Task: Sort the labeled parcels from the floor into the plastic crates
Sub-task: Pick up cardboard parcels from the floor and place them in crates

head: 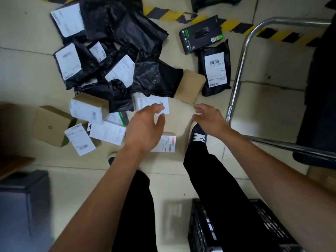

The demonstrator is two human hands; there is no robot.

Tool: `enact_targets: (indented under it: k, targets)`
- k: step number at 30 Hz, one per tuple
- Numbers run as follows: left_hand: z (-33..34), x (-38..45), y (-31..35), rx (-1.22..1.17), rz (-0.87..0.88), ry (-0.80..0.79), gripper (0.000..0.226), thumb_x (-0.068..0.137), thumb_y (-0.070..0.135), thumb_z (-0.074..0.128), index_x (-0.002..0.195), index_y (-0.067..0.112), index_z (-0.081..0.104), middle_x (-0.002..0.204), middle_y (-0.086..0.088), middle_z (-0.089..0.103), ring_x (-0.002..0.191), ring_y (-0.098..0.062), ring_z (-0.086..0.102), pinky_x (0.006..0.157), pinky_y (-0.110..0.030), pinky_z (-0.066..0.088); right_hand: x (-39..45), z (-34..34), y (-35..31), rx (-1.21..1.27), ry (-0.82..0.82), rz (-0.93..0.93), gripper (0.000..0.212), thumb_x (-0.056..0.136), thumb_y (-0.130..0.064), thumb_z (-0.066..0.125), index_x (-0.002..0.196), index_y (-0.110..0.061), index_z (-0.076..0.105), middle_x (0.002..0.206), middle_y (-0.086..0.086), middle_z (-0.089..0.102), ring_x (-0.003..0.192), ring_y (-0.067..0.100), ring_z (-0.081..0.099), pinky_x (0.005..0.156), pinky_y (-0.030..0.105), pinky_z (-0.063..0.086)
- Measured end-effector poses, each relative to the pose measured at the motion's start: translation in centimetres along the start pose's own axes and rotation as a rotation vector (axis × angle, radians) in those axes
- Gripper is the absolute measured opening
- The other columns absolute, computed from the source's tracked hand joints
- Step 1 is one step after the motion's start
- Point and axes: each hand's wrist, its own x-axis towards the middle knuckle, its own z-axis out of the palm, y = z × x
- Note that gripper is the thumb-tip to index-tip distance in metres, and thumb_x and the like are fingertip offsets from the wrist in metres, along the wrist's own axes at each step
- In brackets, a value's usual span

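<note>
- Pale tiled floor carries a heap of black plastic mailer bags and brown cardboard boxes with white labels; yellow-and-black hazard tape crosses the far side.
- Small white-labelled parcel lies at the near edge of the heap, directly beyond the left hand's fingertips, its long side running across the view.
- Left hand reaches over it, fingers spread and loosely curved, holding nothing; whether it touches the label is unclear.
- Right hand hovers well to the parcel's right over bare tile, fingers loosely bent, also empty.
- The left hand is clearly nearer, so it looks the likelier one to grasp.
- Black slatted plastic crate stands close behind, beside the right leg.
</note>
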Motion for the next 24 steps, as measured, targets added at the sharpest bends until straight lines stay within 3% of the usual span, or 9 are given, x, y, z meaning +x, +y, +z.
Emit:
enact_targets:
  k: [3,6,8,11,15,20,24]
  targets:
    - [3.2,2.7,-1.9,0.009,0.010,-0.008,0.026,0.103,0.032,0.053,0.126,0.029,0.065,0.122,0.010,0.067,0.113,-0.016,0.061,0.094,-0.036,0.050,4.6,1.4,2.3,0.011,0.013,0.043,0.044,0.095,-0.026,0.064,0.139,-0.023,0.058,0.135,0.000,0.063,0.122,0.017,0.059,0.105,0.030,0.045]
    - [6.0,5.1,-3.9,0.051,0.047,-0.029,0.025,0.103,0.032,0.053,0.126,0.029,0.064,0.121,0.008,0.068,0.114,-0.018,0.060,0.093,-0.036,0.050,8.9,2.5,4.2,0.006,0.091,0.095,0.042,0.094,-0.026,0.064,0.136,-0.022,0.060,0.135,0.003,0.063,0.123,0.021,0.059,0.095,0.022,0.040]
    - [7.4,6.5,-5.3,0.090,0.064,-0.039,0.026,0.103,0.031,0.055,0.126,0.029,0.065,0.122,0.006,0.069,0.113,-0.019,0.061,0.091,-0.034,0.050,11.4,3.4,5.2,0.046,0.145,0.122,0.041,0.095,-0.029,0.064,0.135,-0.020,0.060,0.130,0.005,0.064,0.123,0.023,0.058,0.098,0.026,0.041]
    - [8.6,8.2,-7.0,0.131,0.073,-0.042,0.026,0.103,0.031,0.055,0.127,0.029,0.066,0.122,0.005,0.069,0.112,-0.020,0.063,0.089,-0.033,0.049,14.3,4.8,6.2,0.248,0.186,0.152,0.051,0.093,-0.041,0.069,0.137,-0.019,0.057,0.117,-0.001,0.061,0.112,0.017,0.057,0.102,0.031,0.045]
    - [9.9,9.8,-8.3,0.107,0.071,-0.034,0.023,0.102,0.029,0.058,0.123,0.026,0.067,0.118,0.003,0.070,0.109,-0.022,0.063,0.090,-0.036,0.051,17.7,6.7,7.3,0.532,0.234,0.211,0.049,0.085,-0.054,0.075,0.122,-0.036,0.048,0.108,-0.015,0.064,0.111,0.014,0.062,0.108,0.046,0.048]
    - [11.6,10.9,-9.7,0.075,0.086,-0.031,0.019,0.100,0.028,0.060,0.117,0.028,0.068,0.115,0.007,0.071,0.106,-0.020,0.065,0.091,-0.042,0.054,19.7,7.8,7.1,0.754,0.277,0.241,0.056,0.088,-0.047,0.075,0.136,-0.029,0.050,0.097,-0.026,0.055,0.089,-0.005,0.054,0.108,0.041,0.049]
    - [12.5,10.9,-10.1,0.031,0.048,-0.064,0.020,0.100,0.029,0.059,0.118,0.030,0.068,0.118,0.011,0.070,0.107,-0.017,0.065,0.094,-0.043,0.054,20.3,7.9,6.9,0.733,0.330,0.235,0.043,0.086,-0.042,0.079,0.119,-0.025,0.057,0.105,-0.012,0.066,0.096,0.009,0.064,0.099,0.035,0.051]
